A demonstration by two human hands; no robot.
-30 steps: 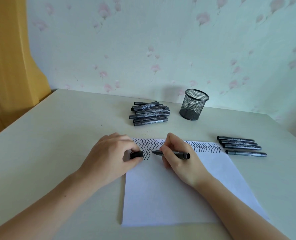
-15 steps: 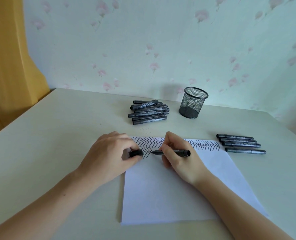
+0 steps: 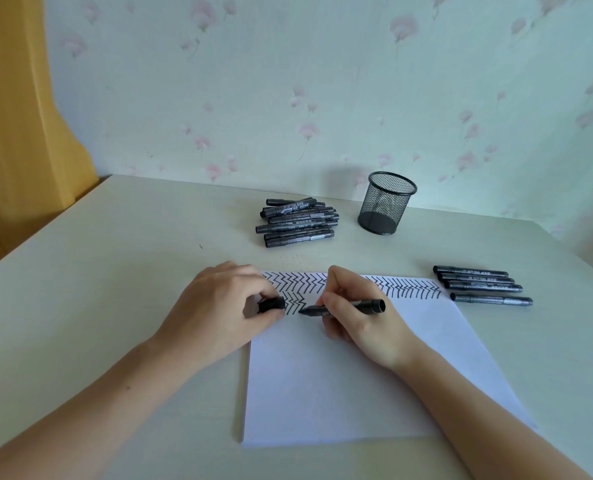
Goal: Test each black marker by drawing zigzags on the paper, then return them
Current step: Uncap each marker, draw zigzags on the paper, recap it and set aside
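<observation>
A white sheet of paper (image 3: 340, 382) lies on the table with rows of black zigzags along its far edge. My right hand (image 3: 361, 317) grips an uncapped black marker (image 3: 343, 308), tip pointing left onto a short second row of zigzags. My left hand (image 3: 219, 313) rests on the paper's left corner and pinches the marker's black cap (image 3: 272, 304). A pile of several black markers (image 3: 297, 221) lies behind the paper. Several more markers (image 3: 482, 285) lie in a neat row to the right of the paper.
A black mesh pen cup (image 3: 387, 204) stands at the back near the wall, right of the pile. The cream table (image 3: 97, 271) ends at a flowered wall behind. A yellow curtain (image 3: 14, 133) hangs at the left.
The marker tip has crept a little to the left along the second zigzag row. My left hand and the cap have stayed in place.
</observation>
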